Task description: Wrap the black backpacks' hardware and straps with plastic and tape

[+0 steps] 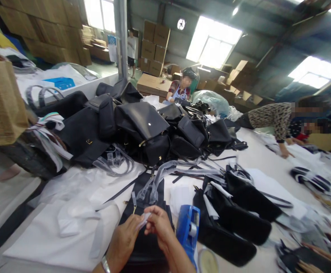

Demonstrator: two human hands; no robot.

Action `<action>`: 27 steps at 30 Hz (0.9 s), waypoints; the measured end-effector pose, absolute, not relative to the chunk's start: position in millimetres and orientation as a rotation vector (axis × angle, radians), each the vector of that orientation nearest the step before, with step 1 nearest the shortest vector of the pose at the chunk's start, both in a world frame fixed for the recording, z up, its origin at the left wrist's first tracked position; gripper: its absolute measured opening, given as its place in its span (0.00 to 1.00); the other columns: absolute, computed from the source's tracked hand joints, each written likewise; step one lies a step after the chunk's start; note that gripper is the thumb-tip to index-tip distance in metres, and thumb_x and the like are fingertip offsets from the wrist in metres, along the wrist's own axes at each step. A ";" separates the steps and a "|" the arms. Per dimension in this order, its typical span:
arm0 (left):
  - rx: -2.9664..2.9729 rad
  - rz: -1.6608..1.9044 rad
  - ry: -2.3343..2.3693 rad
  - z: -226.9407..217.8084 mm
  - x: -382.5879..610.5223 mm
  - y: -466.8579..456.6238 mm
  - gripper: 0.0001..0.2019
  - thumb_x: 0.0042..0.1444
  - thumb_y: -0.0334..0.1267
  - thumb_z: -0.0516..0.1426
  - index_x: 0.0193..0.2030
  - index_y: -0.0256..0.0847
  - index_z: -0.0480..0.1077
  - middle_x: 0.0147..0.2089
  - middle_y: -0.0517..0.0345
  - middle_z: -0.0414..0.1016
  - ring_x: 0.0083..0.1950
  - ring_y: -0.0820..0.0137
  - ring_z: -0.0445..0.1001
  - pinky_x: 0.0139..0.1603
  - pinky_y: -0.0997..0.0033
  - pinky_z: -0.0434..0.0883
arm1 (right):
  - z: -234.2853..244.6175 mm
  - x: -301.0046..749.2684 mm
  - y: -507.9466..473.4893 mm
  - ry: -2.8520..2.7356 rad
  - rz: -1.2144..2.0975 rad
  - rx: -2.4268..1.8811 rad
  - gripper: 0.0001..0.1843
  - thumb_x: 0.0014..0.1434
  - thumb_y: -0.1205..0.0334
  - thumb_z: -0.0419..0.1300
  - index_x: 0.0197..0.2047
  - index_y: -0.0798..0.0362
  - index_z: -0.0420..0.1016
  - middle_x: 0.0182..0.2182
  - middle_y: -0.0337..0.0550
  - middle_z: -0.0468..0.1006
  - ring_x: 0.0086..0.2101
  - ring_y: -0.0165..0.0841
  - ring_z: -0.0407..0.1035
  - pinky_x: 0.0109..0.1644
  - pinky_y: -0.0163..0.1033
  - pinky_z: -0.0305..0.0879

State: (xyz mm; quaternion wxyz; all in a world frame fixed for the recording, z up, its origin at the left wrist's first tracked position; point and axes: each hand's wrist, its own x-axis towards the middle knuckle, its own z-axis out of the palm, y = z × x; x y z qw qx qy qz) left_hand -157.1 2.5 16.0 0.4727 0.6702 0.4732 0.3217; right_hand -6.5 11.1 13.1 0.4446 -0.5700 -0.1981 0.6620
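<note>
My left hand (125,238), with a metal band at the wrist, is closed on one end of a small whitish, translucent strip (143,221). The fingers of my right hand (160,226) pinch its other end; whether it is paper or plastic I cannot tell. Beneath both hands lies a black bag (142,248), its handles (156,182) wrapped in clear plastic. A gold zip pull with a grey wrap (134,201) shows just above my left hand. Right of my right hand stands a blue tape dispenser (188,227).
Black bags (142,119) are heaped across the table behind. More black bags (233,223) lie at the right, near a tape roll (208,261). White sheets (60,235) cover the left side. Co-workers (276,117) are around the table; cartons (154,47) stand behind.
</note>
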 end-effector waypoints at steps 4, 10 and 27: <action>1.809 0.747 1.162 2.6 -157.7 4.8 0.15 0.63 0.40 0.48 0.47 0.50 0.74 0.39 0.51 0.73 0.38 0.63 0.73 0.41 0.68 0.70 | 21.4 -1.6 2.9 -0.449 1.655 -1.317 0.18 0.44 0.63 0.62 0.41 0.59 0.73 0.22 0.42 0.77 0.20 0.28 0.70 0.27 0.37 0.72; 1.969 0.617 1.144 -4.1 -158.0 1.9 0.17 0.64 0.38 0.44 0.50 0.49 0.73 0.46 0.48 0.74 0.40 0.63 0.75 0.40 0.68 0.72 | 19.2 1.1 -3.8 -0.494 1.652 -1.249 0.20 0.50 0.57 0.64 0.44 0.59 0.74 0.25 0.42 0.77 0.25 0.30 0.71 0.35 0.41 0.71; 1.123 0.441 1.186 12.1 -154.2 21.5 0.22 0.51 0.54 0.60 0.43 0.39 0.66 0.35 0.54 0.79 0.35 0.65 0.76 0.39 0.67 0.72 | 26.1 58.4 -67.8 -1.264 0.792 -1.812 0.17 0.61 0.66 0.50 0.50 0.48 0.73 0.39 0.42 0.77 0.39 0.35 0.71 0.45 0.38 0.65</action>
